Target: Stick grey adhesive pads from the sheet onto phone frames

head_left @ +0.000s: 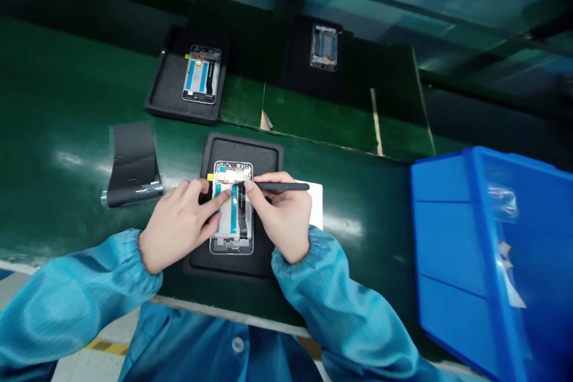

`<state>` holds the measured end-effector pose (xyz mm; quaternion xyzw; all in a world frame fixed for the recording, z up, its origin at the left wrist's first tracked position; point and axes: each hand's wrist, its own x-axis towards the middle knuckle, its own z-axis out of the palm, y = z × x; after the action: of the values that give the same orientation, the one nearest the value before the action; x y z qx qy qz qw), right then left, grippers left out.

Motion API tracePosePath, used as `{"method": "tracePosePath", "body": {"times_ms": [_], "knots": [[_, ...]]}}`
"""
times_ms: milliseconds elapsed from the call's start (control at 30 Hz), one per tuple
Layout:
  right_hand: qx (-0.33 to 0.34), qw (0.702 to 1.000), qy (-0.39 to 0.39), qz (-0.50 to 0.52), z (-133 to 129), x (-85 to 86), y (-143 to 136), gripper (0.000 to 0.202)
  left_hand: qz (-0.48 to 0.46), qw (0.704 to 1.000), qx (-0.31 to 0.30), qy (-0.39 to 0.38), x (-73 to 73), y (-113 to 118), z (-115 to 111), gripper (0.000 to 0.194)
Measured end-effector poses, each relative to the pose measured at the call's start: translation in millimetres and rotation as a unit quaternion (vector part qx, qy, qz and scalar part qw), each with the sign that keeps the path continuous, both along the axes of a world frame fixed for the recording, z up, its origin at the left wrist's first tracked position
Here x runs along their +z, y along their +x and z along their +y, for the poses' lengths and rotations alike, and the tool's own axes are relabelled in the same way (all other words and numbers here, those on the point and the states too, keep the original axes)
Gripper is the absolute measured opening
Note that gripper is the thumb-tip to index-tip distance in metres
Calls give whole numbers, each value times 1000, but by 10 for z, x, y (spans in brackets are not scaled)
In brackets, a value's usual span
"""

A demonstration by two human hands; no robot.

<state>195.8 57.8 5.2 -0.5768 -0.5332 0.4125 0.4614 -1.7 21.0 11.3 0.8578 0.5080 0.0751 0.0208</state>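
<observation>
An open smartphone body (225,215) lies on a black foam tray (266,152) in front of me, its circuit board and blue adhesive strips exposed. My left hand (181,221) rests over its left edge, index finger stretched onto the inside of the phone and thumb lower down. Between the thumb and fingers of my right hand (286,215) is a slim black pen-shaped tool (286,186), held nearly level. Its tip points left, over the phone just below the board; whether it touches is too small to tell. A yellow tab (210,177) sticks out at the phone's upper left.
A second open phone (201,74) lies in another black tray (154,95) behind, and a third (324,48) sits on a dark tray farther right. Black film (133,158) lies left. A white sheet (316,203) is beside my right hand. Blue bins (447,239) stand right.
</observation>
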Motion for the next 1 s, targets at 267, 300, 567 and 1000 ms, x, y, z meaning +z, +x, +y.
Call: {"method": "tracePosePath", "body": {"times_ms": [267,300,567,1000], "knots": [[2,1000,-2,14,6,-28,0,13,2,999,7,40,-1,3,-40,40],[2,1000,1,12,6,-32,0,13,4,999,10,45,-1,3,-41,40],[-1,1000,9,19,5,-52,6,15,-11,998,-5,60,-23,0,-50,33],[1,999,-7,49,20,-71,22,18,-167,983,65,46,37,-272,-146,19]]}}
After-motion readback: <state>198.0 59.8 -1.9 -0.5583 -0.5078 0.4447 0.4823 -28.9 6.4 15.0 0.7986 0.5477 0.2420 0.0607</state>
